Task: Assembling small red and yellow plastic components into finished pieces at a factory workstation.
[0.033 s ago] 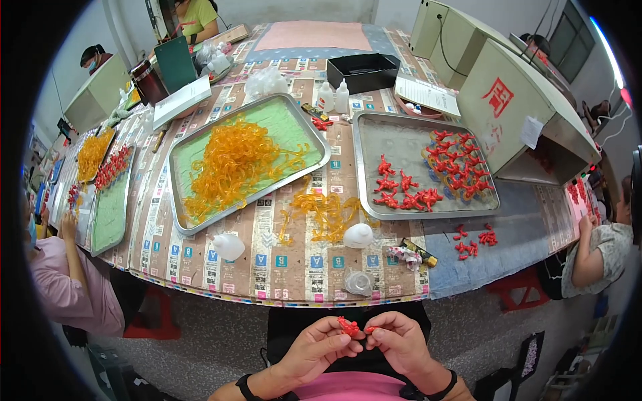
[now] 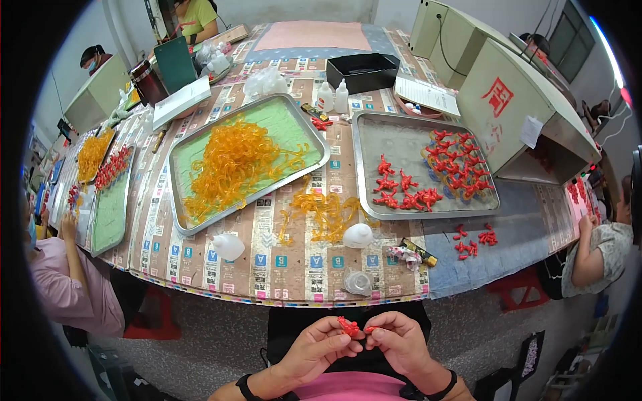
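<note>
Above my lap, just short of the table's front edge, my left hand (image 2: 322, 349) pinches a small red plastic figure (image 2: 348, 326) between thumb and fingers. My right hand (image 2: 400, 342) is closed on a tiny red piece (image 2: 371, 329), held close beside the figure; whether the two touch I cannot tell. Most of both pieces is covered by my fingertips. On the table, a metal tray (image 2: 428, 215) holds rows of red figures (image 2: 386, 184), some among clear yellow parts. Loose small red parts (image 2: 468, 248) lie on the blue cloth to the right.
A green-lined tray (image 2: 175, 200) carries a heap of yellow curled strips (image 2: 234, 160); more strips (image 2: 324, 215) lie beside it. White squeeze bottles (image 2: 229, 246), a clear small cup (image 2: 358, 283), a black bin (image 2: 364, 72) and a beige metal box (image 2: 515, 113) stand about. Co-workers sit left and right.
</note>
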`<move>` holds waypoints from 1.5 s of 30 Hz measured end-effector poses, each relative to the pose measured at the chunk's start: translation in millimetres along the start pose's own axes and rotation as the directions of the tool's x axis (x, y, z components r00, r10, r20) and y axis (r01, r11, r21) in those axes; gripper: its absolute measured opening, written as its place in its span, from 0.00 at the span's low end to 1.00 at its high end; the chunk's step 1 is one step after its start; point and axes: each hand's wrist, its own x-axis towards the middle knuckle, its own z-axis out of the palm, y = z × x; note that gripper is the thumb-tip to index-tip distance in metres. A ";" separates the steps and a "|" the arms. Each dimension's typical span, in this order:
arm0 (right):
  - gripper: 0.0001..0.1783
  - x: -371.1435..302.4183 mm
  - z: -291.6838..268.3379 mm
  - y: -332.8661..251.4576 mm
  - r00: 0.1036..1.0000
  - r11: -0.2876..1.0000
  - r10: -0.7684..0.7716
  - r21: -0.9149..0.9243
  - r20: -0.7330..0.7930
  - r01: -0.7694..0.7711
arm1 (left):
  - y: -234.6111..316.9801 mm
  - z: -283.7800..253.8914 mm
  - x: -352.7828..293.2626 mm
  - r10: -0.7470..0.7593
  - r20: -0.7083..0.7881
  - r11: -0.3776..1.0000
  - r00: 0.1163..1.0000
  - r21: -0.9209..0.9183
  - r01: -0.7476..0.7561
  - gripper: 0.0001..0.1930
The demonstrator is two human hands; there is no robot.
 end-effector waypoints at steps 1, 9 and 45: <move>0.10 -0.1 0.3 0.0 1.000 1.000 -0.001 0.001 0.000 0.001 | -0.6 -0.1 0.3 -0.008 -0.002 1.000 1.000 0.001 0.008 0.10; 0.08 0.5 4.8 1.4 0.986 0.964 -0.168 -0.206 0.003 0.165 | -4.8 -1.5 1.4 0.006 -0.005 1.000 1.000 0.003 -0.006 0.10; 0.09 -1.3 2.3 1.0 0.934 0.844 -0.340 -0.403 0.106 0.353 | -1.1 4.5 -0.8 -0.002 -0.002 1.000 1.000 0.028 0.002 0.10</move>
